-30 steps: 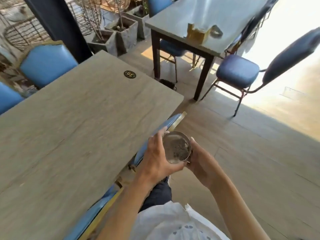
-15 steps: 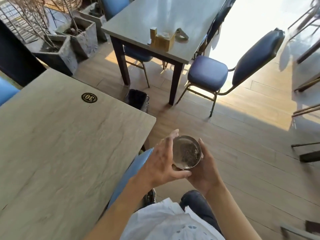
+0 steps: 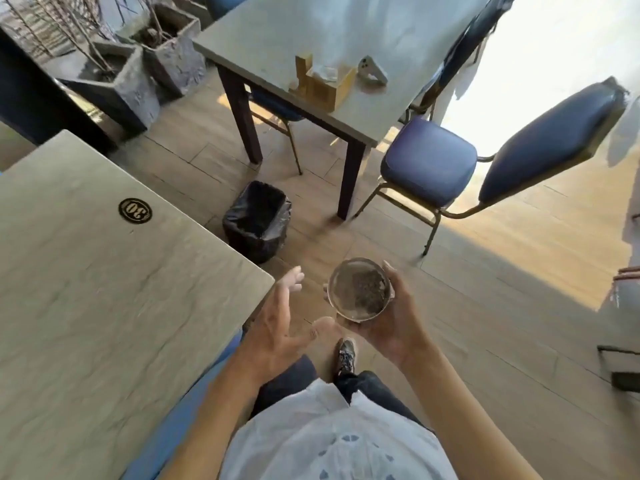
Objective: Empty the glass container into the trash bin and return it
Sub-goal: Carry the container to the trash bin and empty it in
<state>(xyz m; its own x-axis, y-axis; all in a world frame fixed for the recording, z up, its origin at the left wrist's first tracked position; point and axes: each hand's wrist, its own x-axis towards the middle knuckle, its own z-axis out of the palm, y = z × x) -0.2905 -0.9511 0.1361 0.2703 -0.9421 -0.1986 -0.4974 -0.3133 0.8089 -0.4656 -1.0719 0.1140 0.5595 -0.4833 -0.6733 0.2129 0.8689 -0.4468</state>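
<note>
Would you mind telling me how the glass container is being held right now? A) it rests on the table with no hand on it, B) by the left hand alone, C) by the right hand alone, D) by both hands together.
C: the right hand cups the glass container from below, while the left hand is open and apart from it, fingers spread.

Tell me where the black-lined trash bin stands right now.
In the head view, the black-lined trash bin stands on the wooden floor at centre-left, beside the corner of the grey numbered table and near a leg of the far table.
</note>
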